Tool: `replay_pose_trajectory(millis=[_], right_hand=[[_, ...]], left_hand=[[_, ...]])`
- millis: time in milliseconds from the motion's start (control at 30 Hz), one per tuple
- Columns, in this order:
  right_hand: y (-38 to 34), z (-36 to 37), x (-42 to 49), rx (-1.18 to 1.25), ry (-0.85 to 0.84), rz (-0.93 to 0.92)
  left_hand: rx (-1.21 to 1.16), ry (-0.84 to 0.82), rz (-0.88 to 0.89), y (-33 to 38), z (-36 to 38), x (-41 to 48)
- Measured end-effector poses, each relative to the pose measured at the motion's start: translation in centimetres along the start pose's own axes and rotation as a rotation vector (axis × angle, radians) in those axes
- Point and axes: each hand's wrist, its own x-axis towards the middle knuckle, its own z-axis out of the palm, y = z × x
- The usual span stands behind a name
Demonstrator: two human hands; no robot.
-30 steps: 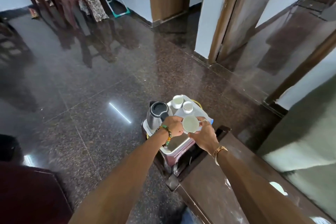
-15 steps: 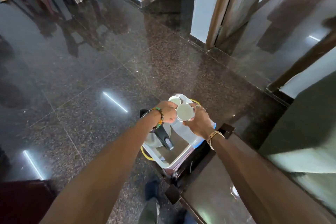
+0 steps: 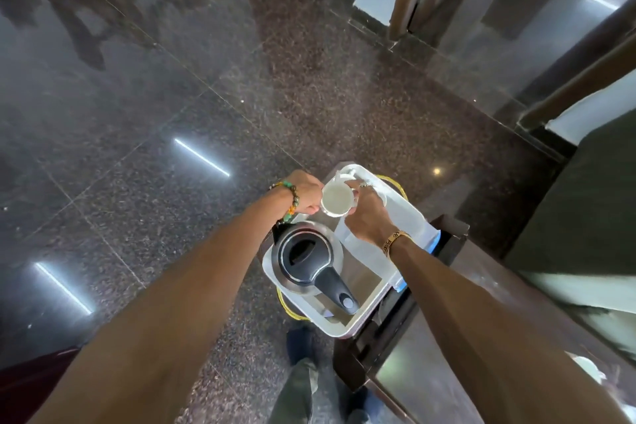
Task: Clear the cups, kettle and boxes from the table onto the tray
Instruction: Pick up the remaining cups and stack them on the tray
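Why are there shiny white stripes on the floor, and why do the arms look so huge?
Head view: the stripes are light glare on the polished floor; also head view, the wide-angle lens stretches the forearms near the edge, so the held cup looks tiny.

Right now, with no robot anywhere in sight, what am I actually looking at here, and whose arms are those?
There is no machine here. A person wears a wide-angle camera on the head, so the one picture looks down along their own two arms. The left hand, with a beaded bracelet, and the right hand, with a gold bracelet, together hold a white cup, seen from above, over the far end of a white tray. A steel kettle with a black lid and handle stands at the tray's near end. A second cup peeks out just beyond the hands. The tray sits by the end of a dark table, above a polished stone floor.
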Motion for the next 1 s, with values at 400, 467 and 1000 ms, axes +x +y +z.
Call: replay_pose_trajectory(millis=[400, 467, 1000], right_hand=[[0.8, 3.9, 2.7, -0.011, -0.087, 0.018], [1.2, 4.2, 3.0, -0.008, -0.132, 0.058], [2.8, 4.9, 3.2, 0.063, -0.185, 0.198]], left_hand=[[-0.118, -0.06, -0.156, -3.4, -0.5, 3.7], [-0.109, -0.075, -0.15, -3.6, -0.2, 3.9], [-0.019, -0.091, -0.092, -4.2, 0.4, 4.3]])
